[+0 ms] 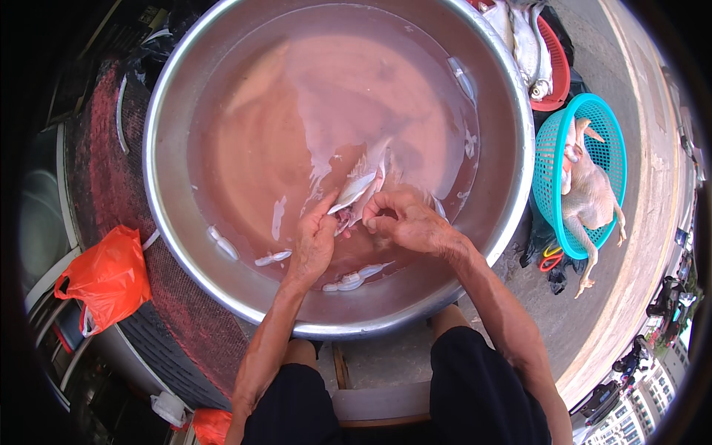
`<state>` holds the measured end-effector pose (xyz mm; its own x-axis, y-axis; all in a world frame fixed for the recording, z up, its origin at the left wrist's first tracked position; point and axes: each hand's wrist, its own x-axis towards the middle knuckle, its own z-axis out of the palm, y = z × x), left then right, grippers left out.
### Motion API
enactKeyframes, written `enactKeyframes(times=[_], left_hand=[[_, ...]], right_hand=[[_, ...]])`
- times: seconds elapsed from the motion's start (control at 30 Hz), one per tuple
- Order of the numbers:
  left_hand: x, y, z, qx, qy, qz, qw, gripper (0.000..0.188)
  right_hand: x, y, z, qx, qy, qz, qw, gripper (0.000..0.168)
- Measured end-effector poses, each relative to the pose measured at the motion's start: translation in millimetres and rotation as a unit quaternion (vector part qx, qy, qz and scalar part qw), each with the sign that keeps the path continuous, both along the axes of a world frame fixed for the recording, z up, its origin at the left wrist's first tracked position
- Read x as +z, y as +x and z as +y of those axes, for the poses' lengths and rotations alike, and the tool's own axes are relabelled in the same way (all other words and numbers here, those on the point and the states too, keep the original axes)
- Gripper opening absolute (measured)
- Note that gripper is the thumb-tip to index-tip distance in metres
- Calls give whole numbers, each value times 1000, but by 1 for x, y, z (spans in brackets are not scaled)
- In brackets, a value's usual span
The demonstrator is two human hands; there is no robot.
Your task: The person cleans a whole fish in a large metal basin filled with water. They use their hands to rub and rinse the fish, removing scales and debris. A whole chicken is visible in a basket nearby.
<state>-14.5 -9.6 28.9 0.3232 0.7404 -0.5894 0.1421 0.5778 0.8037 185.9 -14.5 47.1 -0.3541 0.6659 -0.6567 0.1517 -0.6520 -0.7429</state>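
Observation:
A large round metal basin (339, 329) holds cloudy reddish water. Over its near part, my left hand (314, 239) grips one end of a silvery fish (359, 189), whose belly is slit and shows dark red insides. Just right of the opening is my right hand (411, 219), its thumb and forefinger curled close together beside the fish; whether anything is pinched between them I cannot tell. Pale fish swim bladders (350, 281) float near the basin's front wall, and another (223, 243) lies at the left. A further pale piece (461, 78) floats at the upper right.
Right of the basin stand a red plastic basket (560, 72) with whole fish (525, 44) and a turquoise basket (620, 139) with a plucked bird (589, 189). Orange-handled scissors (550, 260) lie beside it on black plastic. An orange plastic bag (111, 278) sits at the left.

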Motion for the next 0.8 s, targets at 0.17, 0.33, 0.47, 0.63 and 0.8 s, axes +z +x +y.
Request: enactKeyframes(times=[0.17,0.33,0.47,0.63,0.8], left_hand=[[3,6,1,-4,1,-38,999,47],[-7,-1,-5,3,3,8,1000,47],[-4,0,-4,10,4,15,1000,47],[0,2,-3,9,-8,10,1000,47],[6,4,0,9,-25,5,1000,45]], right_hand=[[1,-17,-5,-55,143,-131,979,8],[2,-31,-3,35,256,-332,907,10],[-1,-34,-4,56,284,-377,880,10],[-5,-38,-8,45,299,-384,873,7],[-1,-43,-8,97,280,-384,874,11]])
